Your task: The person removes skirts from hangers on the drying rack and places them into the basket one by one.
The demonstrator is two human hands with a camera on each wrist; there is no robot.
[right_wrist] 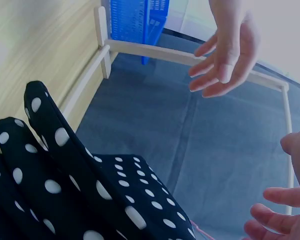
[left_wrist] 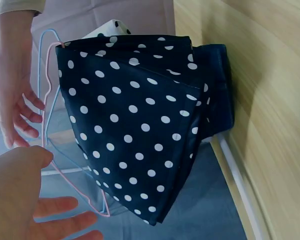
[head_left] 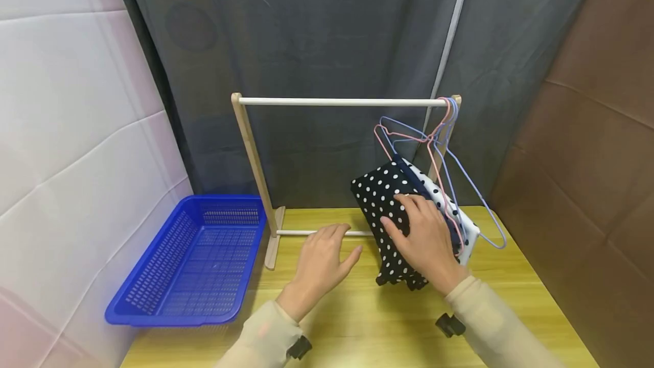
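Note:
A black garment with white dots (head_left: 375, 203) hangs from a pink hanger (head_left: 382, 143) at the right end of a rack (head_left: 332, 101). Behind it are a dark navy garment (left_wrist: 217, 90) and a white one with black dots (head_left: 467, 238), beside blue hangers (head_left: 466, 173). My right hand (head_left: 426, 237) is in front of the black garment, fingers spread and relaxed; the right wrist view shows nothing in it. To the left, my left hand (head_left: 319, 260) is in the air before the rack's lower bar, thumb apart and holding nothing.
A blue plastic basket (head_left: 237, 294) sits on the wooden table (head_left: 357, 328) left of the rack, close to its left foot (head_left: 273, 249). Grey cloth (head_left: 306, 27) stands behind, with a white wall covering (head_left: 76, 129) at left and a brown one (head_left: 587, 158) at right.

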